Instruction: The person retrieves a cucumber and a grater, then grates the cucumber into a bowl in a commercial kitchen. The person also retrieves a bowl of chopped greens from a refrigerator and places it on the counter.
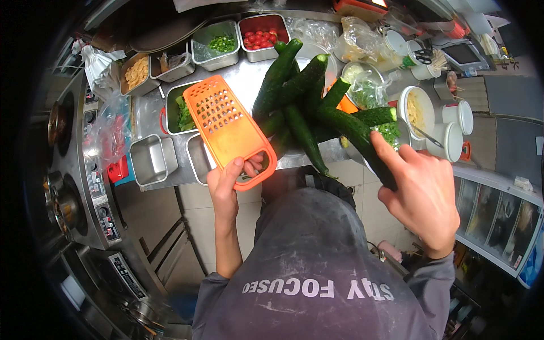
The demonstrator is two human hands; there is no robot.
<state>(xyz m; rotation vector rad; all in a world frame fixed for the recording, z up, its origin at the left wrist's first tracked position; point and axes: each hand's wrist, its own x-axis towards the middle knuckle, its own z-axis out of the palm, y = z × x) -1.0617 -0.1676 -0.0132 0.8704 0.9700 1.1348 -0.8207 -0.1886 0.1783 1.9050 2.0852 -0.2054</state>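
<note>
My left hand (pixel 231 182) grips an orange plastic grater (pixel 225 136) by the looped handle at its near end. The grater is tilted, its metal-toothed panel facing up at the far end. On the right, my right hand (pixel 420 191) holds the near end of a dark green cucumber (pixel 352 131), index finger along its side and thumb at its tip. That cucumber's far end lies against a heap of cucumbers (pixel 297 93) in front of me. One slimmer cucumber (pixel 305 138) hangs toward the counter's front edge. Whatever bears the heap is mostly hidden.
Metal pans hold cherry tomatoes (pixel 259 39), chopped scallions (pixel 222 43) and leafy greens (pixel 184 114). A bare metal pan (pixel 153 159) sits at the counter's left front. White tubs (pixel 418 112) crowd the right, one with a spoon. Stove burners (pixel 70 208) line the left.
</note>
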